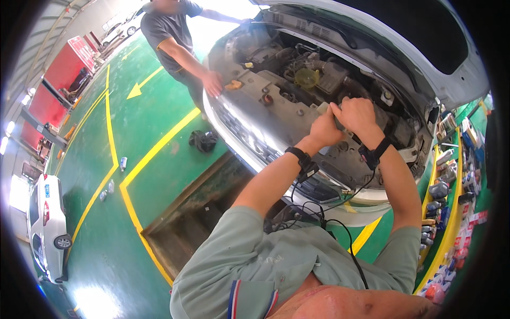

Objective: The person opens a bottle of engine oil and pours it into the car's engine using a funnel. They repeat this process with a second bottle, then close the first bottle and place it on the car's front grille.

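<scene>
Over the front of a car's open engine bay (281, 111), my left hand (325, 128) and my right hand (359, 115) are close together. Both are closed, with the fingers curled. A small pale thing (322, 108) shows at the left hand's fingers, but its kind is unclear; whatever lies inside either grip is hidden. Just beyond my hands, a translucent yellow funnel (308, 78) stands in the engine bay. A reddish-brown round cap (266, 99) sits to their left, and an orange-yellow cloth-like piece (232, 85) lies near the front edge.
Another person (178, 48) stands at the car's far left corner, one hand on its edge. The raised hood (425, 32) hangs overhead. A floor pit (196, 207) opens before the bumper. A black bag-like bundle (203, 141) lies beside it. Parts and bottles (438, 191) line the right side.
</scene>
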Motion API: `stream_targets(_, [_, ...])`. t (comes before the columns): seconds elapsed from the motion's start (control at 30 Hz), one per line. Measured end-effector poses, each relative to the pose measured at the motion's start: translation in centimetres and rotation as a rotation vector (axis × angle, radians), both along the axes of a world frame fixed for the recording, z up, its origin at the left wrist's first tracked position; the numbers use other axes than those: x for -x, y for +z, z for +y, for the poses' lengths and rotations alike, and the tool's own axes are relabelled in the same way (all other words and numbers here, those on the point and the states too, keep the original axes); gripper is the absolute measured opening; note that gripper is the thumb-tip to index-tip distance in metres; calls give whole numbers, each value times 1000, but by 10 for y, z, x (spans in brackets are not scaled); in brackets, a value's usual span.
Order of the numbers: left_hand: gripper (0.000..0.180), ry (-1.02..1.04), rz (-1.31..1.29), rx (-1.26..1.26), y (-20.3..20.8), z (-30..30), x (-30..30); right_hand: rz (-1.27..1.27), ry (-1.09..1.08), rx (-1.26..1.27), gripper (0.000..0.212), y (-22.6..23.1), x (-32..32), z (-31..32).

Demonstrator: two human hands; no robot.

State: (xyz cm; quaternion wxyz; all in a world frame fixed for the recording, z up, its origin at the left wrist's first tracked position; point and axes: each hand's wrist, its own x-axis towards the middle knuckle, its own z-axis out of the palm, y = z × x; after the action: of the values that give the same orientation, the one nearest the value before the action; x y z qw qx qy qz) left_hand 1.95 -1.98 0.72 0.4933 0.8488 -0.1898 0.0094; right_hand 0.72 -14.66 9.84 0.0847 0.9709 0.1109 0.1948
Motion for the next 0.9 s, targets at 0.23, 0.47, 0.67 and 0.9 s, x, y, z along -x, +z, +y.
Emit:
stream_targets(0.23, [80, -16, -24, -67, -3, -3, 3, -61, 172, 38, 52, -8, 0, -15])
stream_targets(0.47, [77, 147, -122, 4, -13, -12, 13, -104, -135, -62, 48, -13, 1, 14])
stream_targets(0.67, [81, 24, -76, -90, -12, 2, 3, -124, 74, -10, 46, -18, -11, -3])
stream_targets(0.9, [90, -81, -64, -81, 2, 15, -13, -106, 151, -26, 46, -6, -18, -10])
